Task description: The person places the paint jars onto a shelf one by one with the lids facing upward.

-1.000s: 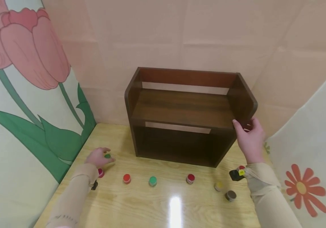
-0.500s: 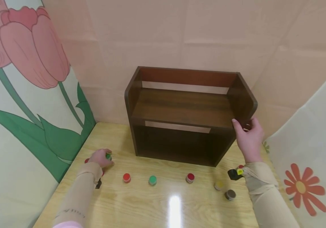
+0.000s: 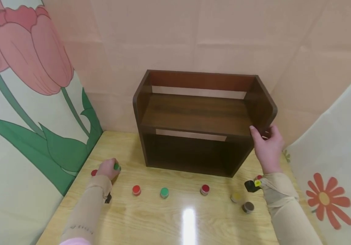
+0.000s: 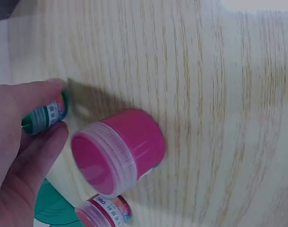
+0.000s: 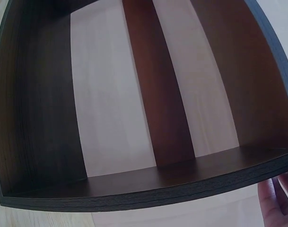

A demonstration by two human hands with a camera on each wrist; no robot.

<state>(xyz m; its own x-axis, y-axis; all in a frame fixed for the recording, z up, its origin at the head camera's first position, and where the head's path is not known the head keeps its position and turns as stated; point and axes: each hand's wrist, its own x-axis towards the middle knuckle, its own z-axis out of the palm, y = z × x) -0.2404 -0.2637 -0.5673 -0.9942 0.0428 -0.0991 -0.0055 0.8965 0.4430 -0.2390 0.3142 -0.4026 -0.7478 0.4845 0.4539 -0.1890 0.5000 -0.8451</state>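
Note:
My left hand (image 3: 108, 169) pinches a small green-lidded paint jar (image 4: 45, 116) between thumb and fingers at the table's left side. Whether the jar still touches the table I cannot tell. Close by in the left wrist view lie a magenta jar (image 4: 139, 137) and a smaller red-pink jar (image 4: 103, 210). On the right, my right hand (image 3: 268, 149) grips the side panel of a dark brown two-tier shelf (image 3: 200, 114), its thumb on the front edge. In the right wrist view only part of that hand (image 5: 278, 198) shows beside the panel.
Along the wooden table (image 3: 150, 221) in front of the shelf stand an orange-red jar (image 3: 136, 190), a green jar (image 3: 164, 193), a dark red jar (image 3: 205, 190), a yellow jar (image 3: 236, 197) and a dark brown jar (image 3: 248, 207). Another red jar (image 3: 258, 177) is half behind the right wrist.
My left hand has shifted slightly right, and its spread fingers have closed on the green jar. A red jar left of it has come into sight. The right hand keeps its hold.

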